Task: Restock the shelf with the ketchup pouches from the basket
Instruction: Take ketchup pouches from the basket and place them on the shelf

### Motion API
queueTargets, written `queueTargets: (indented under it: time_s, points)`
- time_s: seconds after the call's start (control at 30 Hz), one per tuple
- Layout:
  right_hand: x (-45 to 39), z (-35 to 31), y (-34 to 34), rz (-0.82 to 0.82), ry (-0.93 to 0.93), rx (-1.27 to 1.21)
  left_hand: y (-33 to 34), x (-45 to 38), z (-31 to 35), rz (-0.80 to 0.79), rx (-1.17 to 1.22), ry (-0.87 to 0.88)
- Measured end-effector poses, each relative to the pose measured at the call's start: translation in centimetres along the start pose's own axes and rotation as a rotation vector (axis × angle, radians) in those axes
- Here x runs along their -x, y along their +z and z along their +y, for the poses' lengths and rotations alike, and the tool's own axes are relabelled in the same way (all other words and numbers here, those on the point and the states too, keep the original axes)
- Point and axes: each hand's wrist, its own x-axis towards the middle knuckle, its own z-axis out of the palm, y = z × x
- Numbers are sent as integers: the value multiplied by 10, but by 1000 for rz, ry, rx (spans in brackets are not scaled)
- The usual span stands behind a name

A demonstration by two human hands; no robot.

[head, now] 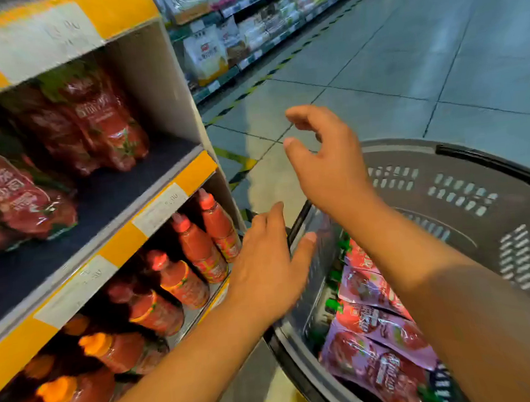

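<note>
A dark grey plastic basket stands at the lower right, holding several purple and red ketchup pouches. On the left, the dark shelf board carries red ketchup pouches at its back and left. My left hand hovers with fingers spread, empty, between the shelf unit and the basket's near rim. My right hand is raised above the basket's far left rim, fingers loosely curved, holding nothing. My right forearm hides part of the basket's contents.
Red ketchup bottles with red and orange caps fill the shelf below. Yellow price strips edge each shelf. A tiled aisle floor stretches ahead, with another stocked shelf row at the far side.
</note>
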Motion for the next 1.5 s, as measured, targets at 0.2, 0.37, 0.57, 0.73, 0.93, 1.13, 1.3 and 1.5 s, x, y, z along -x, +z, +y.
queueTargets:
  time_s: [0.2,0.37,0.57,0.73,0.93,1.13,1.3,1.5]
  points:
    - [26,69,-58,82,254,124,33,-6,8,-122,-224,-80]
    - [85,116,-89,-76,531,339,34,-1,3,-86,-314,-65]
    - [154,136,-116,-202,744,501,31,9,1,-93,-331,-53]
    - [185,137,-105,-729,932,682,24,24,3,-113,-372,-120]
    - [218,132,-74,-991,861,871,23,37,-4,-103,-396,-70]
    - [240,128,-65,-1019,792,936,19,55,-15,-85,-403,-35]
    - [269,116,-58,-971,828,908,7,88,-25,-63,-294,-54]
    - [309,110,-45,-933,1028,809,-6,129,-32,-70,-264,-76]
